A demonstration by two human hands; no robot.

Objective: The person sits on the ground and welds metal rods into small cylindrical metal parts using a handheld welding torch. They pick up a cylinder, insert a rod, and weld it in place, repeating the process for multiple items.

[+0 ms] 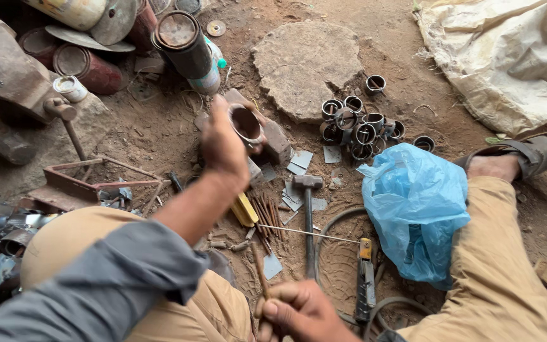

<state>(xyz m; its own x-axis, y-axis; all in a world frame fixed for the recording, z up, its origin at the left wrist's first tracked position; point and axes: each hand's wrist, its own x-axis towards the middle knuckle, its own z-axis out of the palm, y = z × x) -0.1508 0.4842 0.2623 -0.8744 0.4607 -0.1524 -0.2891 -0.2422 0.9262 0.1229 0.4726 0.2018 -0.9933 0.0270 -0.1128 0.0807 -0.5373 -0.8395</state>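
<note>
Gripping short metal ring [246, 123] in closed left hand [223, 147]; right hand [299, 310] fisted around thin rod [259, 269], hammer [308, 209] on dirt ground [159, 133] between

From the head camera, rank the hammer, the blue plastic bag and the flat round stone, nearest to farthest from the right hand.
From the right hand:
1. Hammer, just ahead on the dirt.
2. Blue plastic bag, to the right, by the leg.
3. Flat round stone, far ahead.

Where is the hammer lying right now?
In the head view the hammer lies on the dirt floor at centre, head away from the person, between the small metal plates and the blue plastic bag.
</note>
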